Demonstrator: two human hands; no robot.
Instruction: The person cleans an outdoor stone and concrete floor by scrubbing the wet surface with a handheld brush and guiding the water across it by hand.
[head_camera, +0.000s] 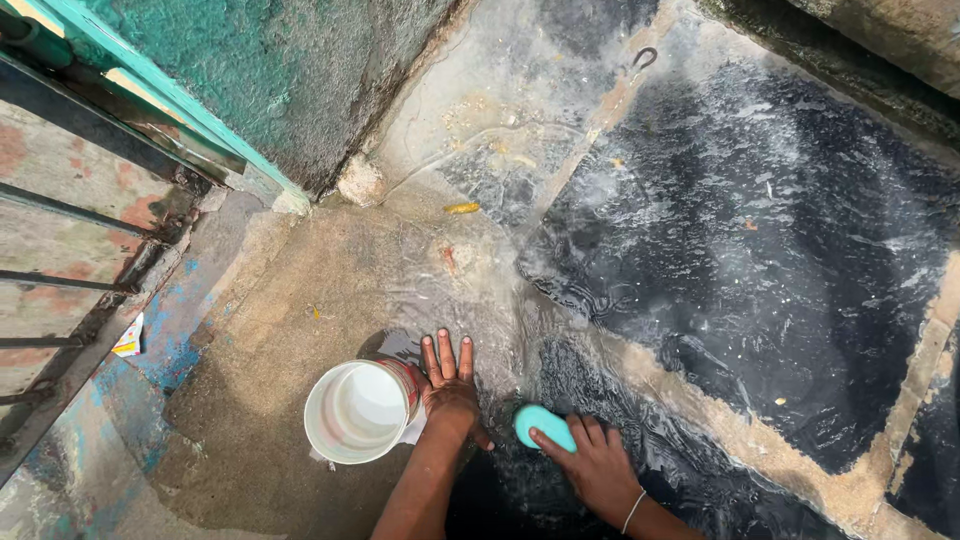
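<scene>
I saw the left hand (450, 385) lying flat on the wet concrete floor (300, 290), fingers spread wide and pointing to twelve o'clock, holding nothing. Its wrist side touched the round white plastic bucket (358, 412), which stood just at nine o'clock of it. The right hand (595, 462) was curled around a small teal oval soap bar (544, 426), pressing it on the wet black cloth (760, 260). The cloth spread far toward one o'clock, with lots of room there. A green wall (290, 70) and a rusty metal gate (60, 250) closed off ten o'clock.
</scene>
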